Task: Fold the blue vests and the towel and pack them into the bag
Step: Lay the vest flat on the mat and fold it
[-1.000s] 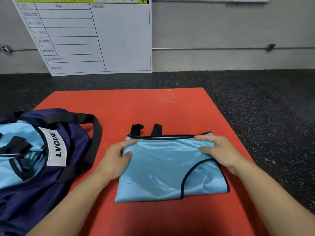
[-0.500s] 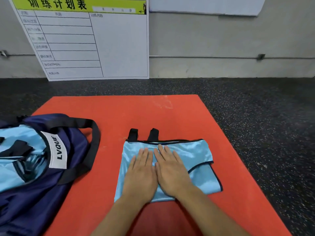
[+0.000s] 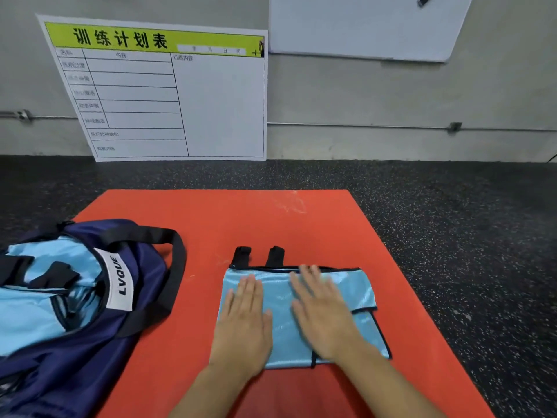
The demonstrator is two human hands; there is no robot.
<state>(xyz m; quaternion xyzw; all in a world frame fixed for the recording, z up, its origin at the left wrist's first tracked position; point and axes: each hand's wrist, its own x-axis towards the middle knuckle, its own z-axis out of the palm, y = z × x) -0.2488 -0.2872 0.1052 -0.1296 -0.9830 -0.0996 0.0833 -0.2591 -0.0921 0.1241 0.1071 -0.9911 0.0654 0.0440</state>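
Note:
A folded light-blue vest (image 3: pixel 358 291) with black trim lies on the red mat (image 3: pixel 241 218), its two black straps sticking out at the far edge. My left hand (image 3: pixel 244 321) presses flat on the vest's left part, fingers straight. My right hand (image 3: pixel 322 312) lies flat on its middle, fingers straight and pointing away. To the left stands the open navy bag (image 3: pixel 141 267) with a white LVQUE label; light-blue vest fabric (image 3: pixel 33 312) fills its opening. No towel shows.
The mat lies on dark speckled flooring (image 3: pixel 452 236). A white training-plan board (image 3: pixel 168 92) with a green header leans against the grey wall behind, and a whiteboard (image 3: pixel 367 25) hangs to its right. The bag's black handle (image 3: pixel 177 260) loops onto the mat.
My hands went from pinching the vest's far corners to pressing flat on its middle, then slid slightly apart. The view has tilted upward.

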